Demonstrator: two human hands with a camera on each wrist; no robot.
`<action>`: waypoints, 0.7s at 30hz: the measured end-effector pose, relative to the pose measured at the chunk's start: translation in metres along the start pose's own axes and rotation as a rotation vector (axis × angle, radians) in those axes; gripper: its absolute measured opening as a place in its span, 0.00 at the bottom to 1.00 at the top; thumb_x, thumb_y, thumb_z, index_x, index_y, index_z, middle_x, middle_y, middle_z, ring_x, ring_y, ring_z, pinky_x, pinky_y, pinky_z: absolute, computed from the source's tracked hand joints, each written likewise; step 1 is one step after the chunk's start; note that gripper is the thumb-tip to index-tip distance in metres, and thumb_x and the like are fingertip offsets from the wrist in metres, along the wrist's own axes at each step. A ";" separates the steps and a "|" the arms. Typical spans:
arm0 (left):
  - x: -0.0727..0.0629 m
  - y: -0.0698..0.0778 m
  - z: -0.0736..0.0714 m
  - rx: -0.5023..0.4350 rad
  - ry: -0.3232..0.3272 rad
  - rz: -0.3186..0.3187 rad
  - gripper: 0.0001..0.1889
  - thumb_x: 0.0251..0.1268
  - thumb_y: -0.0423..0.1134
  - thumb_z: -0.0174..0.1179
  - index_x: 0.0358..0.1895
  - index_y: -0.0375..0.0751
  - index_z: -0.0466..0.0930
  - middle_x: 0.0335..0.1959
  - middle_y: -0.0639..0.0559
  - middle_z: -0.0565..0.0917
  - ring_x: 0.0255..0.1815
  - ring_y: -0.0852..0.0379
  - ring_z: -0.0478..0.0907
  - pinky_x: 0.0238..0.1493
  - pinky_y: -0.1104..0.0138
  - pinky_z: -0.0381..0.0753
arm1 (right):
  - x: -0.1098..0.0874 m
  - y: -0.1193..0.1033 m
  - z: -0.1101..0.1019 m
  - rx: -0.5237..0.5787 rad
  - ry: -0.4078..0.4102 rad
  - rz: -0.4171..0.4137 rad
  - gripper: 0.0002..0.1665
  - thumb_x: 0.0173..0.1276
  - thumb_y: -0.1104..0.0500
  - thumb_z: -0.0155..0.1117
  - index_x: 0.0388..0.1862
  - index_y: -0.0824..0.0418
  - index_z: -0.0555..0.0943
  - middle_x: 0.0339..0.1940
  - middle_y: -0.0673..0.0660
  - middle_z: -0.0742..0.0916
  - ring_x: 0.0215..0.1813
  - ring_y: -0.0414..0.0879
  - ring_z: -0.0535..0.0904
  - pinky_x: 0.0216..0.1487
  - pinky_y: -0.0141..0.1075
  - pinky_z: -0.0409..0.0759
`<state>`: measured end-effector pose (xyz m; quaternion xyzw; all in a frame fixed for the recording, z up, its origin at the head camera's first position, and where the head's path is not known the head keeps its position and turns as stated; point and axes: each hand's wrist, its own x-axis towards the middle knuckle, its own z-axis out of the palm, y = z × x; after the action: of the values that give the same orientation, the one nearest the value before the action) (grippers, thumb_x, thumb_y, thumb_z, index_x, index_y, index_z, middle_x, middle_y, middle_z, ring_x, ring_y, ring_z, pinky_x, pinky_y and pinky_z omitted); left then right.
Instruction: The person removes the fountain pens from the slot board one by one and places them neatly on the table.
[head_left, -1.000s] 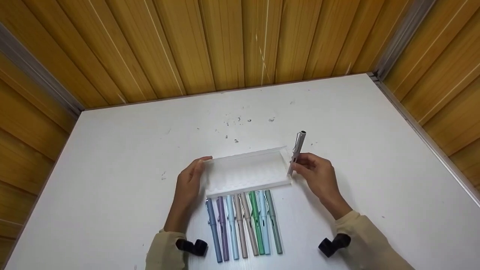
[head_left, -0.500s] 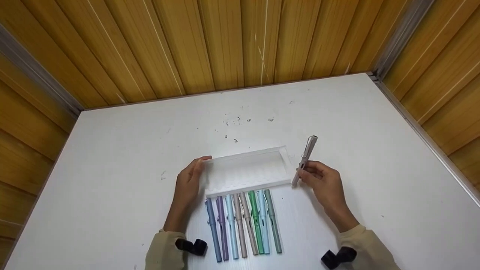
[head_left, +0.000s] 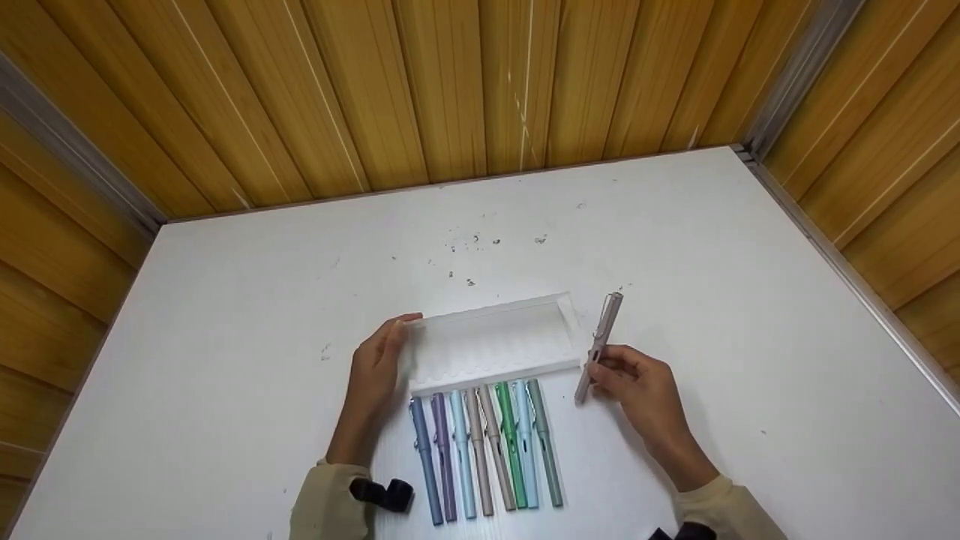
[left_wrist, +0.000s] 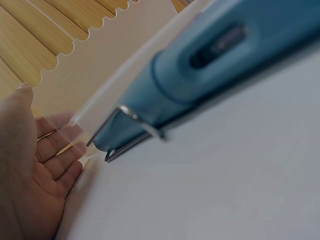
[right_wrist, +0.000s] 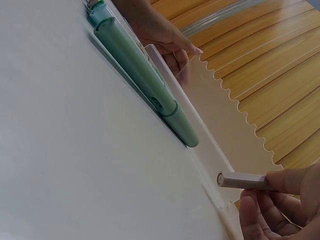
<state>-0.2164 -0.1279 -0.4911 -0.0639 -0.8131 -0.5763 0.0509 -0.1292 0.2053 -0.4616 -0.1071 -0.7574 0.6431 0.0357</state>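
My left hand grips the left end of a clear plastic tray, thumb at the edge and fingers showing through the plastic in the left wrist view. The tray stands tilted, and its scalloped edge shows from the wrists. Between thumb and fingers, my right hand pinches a pale mauve-grey pen just right of the tray. That pen leans with its clip end up; its lower end points toward the table. Below the tray lies a row of several capped pens, from a blue one to a grey-green one.
The white table carries dark scuff marks beyond the tray. Wood-look panel walls rise behind it and at both sides. A black wrist mount sits on the left sleeve, close to the blue pen.
My right hand has moved down toward me with the pen, after a small shift right, away from the tray's right end. The left hand, tray and row of pens stay put.
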 end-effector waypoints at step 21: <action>-0.001 0.002 0.001 -0.004 -0.007 -0.006 0.24 0.80 0.59 0.43 0.61 0.52 0.81 0.63 0.55 0.81 0.69 0.53 0.74 0.72 0.52 0.68 | -0.035 0.011 -0.002 -0.021 -0.194 0.046 0.16 0.68 0.64 0.67 0.50 0.74 0.82 0.38 0.62 0.87 0.35 0.45 0.84 0.39 0.36 0.87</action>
<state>-0.2151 -0.1267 -0.4895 -0.0633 -0.8125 -0.5777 0.0463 -0.0938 0.2014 -0.4693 -0.0620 -0.7614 0.6431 -0.0539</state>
